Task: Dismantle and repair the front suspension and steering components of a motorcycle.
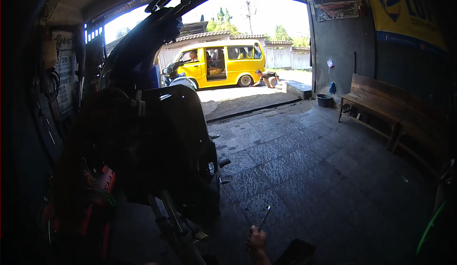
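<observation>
Low in the middle, my right hand (257,240) is closed around a slim, wrench-like metal tool (265,217). The tool's bright end points up and away from me, over the tiled floor. To the left of this hand stands a dark motorbike (183,122), its handlebar (197,1) reaching up to the top of the view. Two metal tubes (171,210) slant down from its body toward the floor; deep shade hides their lower ends. My left hand cannot be made out; only a trace of skin shows at the bottom edge.
Red machine parts (107,184) lie in shadow at the left. A wooden bench (376,98) lines the right wall, with a black bucket (324,100) beyond it. Outside the wide doorway are a yellow van (228,65) and a crouching person (267,78). Dark tiles (285,155) cover the floor.
</observation>
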`<state>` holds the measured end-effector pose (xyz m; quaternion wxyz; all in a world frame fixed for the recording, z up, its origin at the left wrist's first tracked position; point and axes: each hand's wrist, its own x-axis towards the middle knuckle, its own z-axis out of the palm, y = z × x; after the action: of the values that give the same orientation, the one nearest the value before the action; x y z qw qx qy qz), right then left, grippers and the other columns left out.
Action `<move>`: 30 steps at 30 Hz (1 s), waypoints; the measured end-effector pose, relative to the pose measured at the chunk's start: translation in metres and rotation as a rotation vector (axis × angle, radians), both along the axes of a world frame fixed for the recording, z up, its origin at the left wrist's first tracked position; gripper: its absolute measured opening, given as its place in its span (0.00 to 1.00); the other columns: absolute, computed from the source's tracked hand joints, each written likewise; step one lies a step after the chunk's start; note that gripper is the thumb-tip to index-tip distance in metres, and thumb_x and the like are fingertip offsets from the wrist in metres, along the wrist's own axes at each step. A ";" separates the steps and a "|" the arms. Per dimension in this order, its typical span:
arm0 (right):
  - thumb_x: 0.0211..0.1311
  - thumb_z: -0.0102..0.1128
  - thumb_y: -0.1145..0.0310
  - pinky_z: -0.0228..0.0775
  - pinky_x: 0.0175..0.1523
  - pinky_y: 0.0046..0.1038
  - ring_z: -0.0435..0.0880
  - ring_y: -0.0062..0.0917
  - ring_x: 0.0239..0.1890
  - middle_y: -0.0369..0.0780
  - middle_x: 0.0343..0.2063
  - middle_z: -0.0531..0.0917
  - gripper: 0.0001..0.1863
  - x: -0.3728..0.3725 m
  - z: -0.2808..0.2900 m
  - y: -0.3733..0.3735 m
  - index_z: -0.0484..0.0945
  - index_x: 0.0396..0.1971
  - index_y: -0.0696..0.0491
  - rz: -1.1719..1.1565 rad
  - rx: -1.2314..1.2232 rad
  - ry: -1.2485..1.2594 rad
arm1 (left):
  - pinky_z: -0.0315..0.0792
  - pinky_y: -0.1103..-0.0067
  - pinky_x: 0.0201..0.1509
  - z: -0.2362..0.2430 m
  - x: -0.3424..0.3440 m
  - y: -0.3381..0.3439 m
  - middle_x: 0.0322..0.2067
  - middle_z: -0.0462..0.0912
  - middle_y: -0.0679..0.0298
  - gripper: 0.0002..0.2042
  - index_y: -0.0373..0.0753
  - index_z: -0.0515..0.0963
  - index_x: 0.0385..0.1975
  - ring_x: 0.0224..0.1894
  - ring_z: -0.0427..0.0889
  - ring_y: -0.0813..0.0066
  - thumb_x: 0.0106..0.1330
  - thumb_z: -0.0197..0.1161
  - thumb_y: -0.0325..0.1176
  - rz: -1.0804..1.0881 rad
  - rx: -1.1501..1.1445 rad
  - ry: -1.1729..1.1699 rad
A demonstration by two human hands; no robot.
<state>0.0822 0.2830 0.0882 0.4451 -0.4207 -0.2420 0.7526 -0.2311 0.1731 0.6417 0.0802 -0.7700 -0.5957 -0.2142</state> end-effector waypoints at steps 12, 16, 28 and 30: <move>0.72 0.54 0.65 0.52 0.16 0.24 0.60 0.16 0.12 0.29 0.15 0.64 0.11 0.021 0.012 -0.007 0.68 0.27 0.46 0.010 -0.057 -0.018 | 0.71 0.70 0.63 -0.052 -0.039 -0.028 0.53 0.81 0.57 0.24 0.40 0.77 0.56 0.58 0.79 0.62 0.57 0.68 0.33 0.123 0.299 0.054; 0.72 0.54 0.64 0.51 0.16 0.24 0.60 0.16 0.11 0.29 0.14 0.64 0.11 0.018 0.013 -0.008 0.67 0.27 0.46 0.037 -0.062 -0.001 | 0.70 0.69 0.64 -0.066 -0.043 -0.040 0.53 0.81 0.56 0.25 0.40 0.77 0.57 0.59 0.79 0.61 0.57 0.69 0.33 0.181 0.392 0.083; 0.71 0.54 0.65 0.52 0.15 0.24 0.60 0.17 0.10 0.29 0.13 0.64 0.13 0.008 0.004 0.001 0.67 0.23 0.45 0.069 -0.042 0.013 | 0.71 0.68 0.61 -0.072 0.006 -0.052 0.50 0.81 0.57 0.29 0.40 0.76 0.55 0.55 0.80 0.60 0.51 0.72 0.38 0.592 0.532 0.258; 0.71 0.55 0.66 0.52 0.15 0.25 0.60 0.17 0.10 0.29 0.13 0.64 0.14 0.006 0.002 0.002 0.67 0.23 0.45 0.047 -0.046 -0.001 | 0.72 0.68 0.60 -0.081 0.022 -0.039 0.50 0.80 0.58 0.28 0.40 0.76 0.54 0.54 0.80 0.60 0.50 0.72 0.36 0.616 0.590 0.172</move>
<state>0.0884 0.2853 0.0904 0.4173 -0.4256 -0.2347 0.7679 -0.2095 0.1340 0.5605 0.4061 -0.5154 -0.7022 -0.2762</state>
